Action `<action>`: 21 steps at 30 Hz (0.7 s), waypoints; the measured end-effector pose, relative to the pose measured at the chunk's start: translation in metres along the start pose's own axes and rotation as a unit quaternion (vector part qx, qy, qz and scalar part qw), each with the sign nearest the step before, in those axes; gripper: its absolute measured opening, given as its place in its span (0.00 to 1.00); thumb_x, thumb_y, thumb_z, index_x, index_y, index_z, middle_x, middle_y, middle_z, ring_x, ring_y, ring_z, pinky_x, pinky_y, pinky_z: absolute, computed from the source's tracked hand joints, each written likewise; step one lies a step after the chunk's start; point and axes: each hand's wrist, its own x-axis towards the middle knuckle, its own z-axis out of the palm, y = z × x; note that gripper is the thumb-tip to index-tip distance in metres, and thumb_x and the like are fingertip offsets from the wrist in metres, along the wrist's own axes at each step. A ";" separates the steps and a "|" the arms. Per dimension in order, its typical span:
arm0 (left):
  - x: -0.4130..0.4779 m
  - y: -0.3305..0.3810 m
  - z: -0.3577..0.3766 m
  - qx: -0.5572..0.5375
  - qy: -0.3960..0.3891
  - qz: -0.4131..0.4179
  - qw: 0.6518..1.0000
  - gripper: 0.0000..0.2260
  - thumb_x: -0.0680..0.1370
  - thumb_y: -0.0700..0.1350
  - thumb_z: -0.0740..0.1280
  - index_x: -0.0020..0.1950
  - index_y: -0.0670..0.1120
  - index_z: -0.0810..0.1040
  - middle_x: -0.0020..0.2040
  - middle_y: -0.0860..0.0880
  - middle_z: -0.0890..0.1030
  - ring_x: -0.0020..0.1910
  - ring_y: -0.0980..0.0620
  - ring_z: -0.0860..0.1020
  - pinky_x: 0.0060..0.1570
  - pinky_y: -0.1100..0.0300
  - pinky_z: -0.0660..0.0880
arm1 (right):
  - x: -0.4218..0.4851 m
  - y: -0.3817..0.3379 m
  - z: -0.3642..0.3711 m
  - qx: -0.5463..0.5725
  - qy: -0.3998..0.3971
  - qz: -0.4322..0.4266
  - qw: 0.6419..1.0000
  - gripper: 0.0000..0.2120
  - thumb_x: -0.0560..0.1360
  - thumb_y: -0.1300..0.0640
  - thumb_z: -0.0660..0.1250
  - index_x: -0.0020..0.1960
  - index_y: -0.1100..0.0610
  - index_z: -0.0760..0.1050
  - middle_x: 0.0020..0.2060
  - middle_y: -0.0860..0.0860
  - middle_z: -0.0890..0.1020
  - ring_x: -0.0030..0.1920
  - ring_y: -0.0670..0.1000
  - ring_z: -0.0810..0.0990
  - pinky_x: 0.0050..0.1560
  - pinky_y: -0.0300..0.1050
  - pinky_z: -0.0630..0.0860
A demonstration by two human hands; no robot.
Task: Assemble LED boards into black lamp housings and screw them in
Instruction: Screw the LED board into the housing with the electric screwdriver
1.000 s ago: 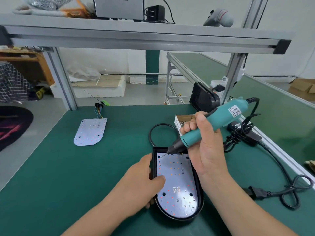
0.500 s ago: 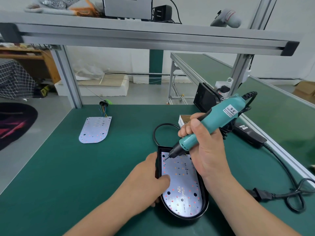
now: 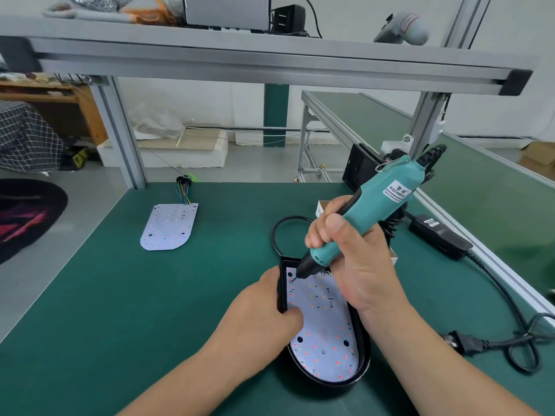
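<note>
Your right hand (image 3: 354, 259) grips the teal electric screwdriver (image 3: 369, 211), fingers and thumb wrapped round its lower barrel. The tool leans up and to the right over the far end of the black lamp housing (image 3: 330, 385). Its bit meets the LED board (image 3: 324, 325) at the housing's far left corner. That board lies flat inside the housing, its rounded end toward you.

Your left hand (image 3: 264, 313) clasps the housing's left wall, with the thumb pressed on the board inside and the fingers against the outer side.

The housing rests on the green tabletop (image 3: 120, 295). A black cable (image 3: 279, 232) loops out from its far end. A second LED board (image 3: 169, 226), with coloured wires (image 3: 183, 190) at its far edge, lies well to the housing's far left. A small open box (image 3: 322, 205) sits just beyond the housing, partly hidden by your right hand. A black power adapter (image 3: 440, 235) lies to the housing's far right and a plug (image 3: 468, 343) to its right.
</note>
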 end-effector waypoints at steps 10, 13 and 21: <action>0.000 0.004 -0.003 -0.001 -0.014 0.000 1.000 0.14 0.75 0.45 0.63 0.55 0.62 0.74 0.35 0.55 0.78 0.28 0.55 0.71 0.33 0.54 0.75 | 0.000 0.000 0.001 -0.026 -0.029 0.018 0.999 0.21 0.73 0.45 0.80 0.58 0.56 0.77 0.37 0.52 0.77 0.40 0.55 0.75 0.52 0.57 0.72; 0.000 0.004 -0.004 -0.010 -0.021 -0.006 1.000 0.15 0.75 0.46 0.62 0.56 0.65 0.74 0.37 0.55 0.80 0.28 0.56 0.72 0.32 0.55 0.76 | 0.000 -0.003 -0.001 -0.008 -0.015 0.008 1.000 0.23 0.74 0.44 0.79 0.60 0.57 0.77 0.39 0.54 0.77 0.43 0.56 0.76 0.54 0.54 0.74; -0.002 0.003 -0.006 -0.014 -0.026 -0.018 0.999 0.20 0.75 0.48 0.62 0.59 0.72 0.70 0.40 0.56 0.82 0.27 0.59 0.75 0.30 0.58 0.75 | -0.005 -0.016 -0.002 -0.040 0.001 -0.052 0.998 0.22 0.76 0.44 0.77 0.61 0.57 0.78 0.44 0.55 0.80 0.46 0.57 0.78 0.54 0.55 0.73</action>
